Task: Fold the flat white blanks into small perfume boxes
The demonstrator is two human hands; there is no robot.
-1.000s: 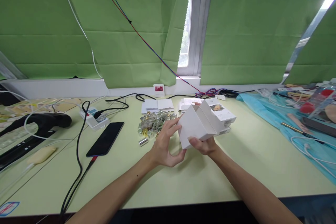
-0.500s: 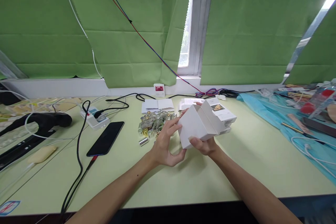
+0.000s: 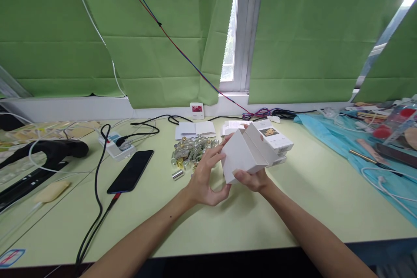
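Note:
A white cardboard box is tilted in the air over the table, one end of it open with a flap sticking out to the right. My left hand is wrapped round its left side, thumb at the lower corner. From the right, my right hand grips the lower edge, its thumb on the front face and its other fingers partly hidden behind. The inside of the box does not show. Behind my left hand lies a cluster of small glass bottles, with a silver cap in front of them.
White printed boxes lie just behind my right hand. Folded white cards are at the back. A phone with a cable and a power strip lie left; a blue sheet with clutter covers the right side.
The camera view has shifted very slightly. Both hands keep the same hold on the box, and its flap has moved only a little.

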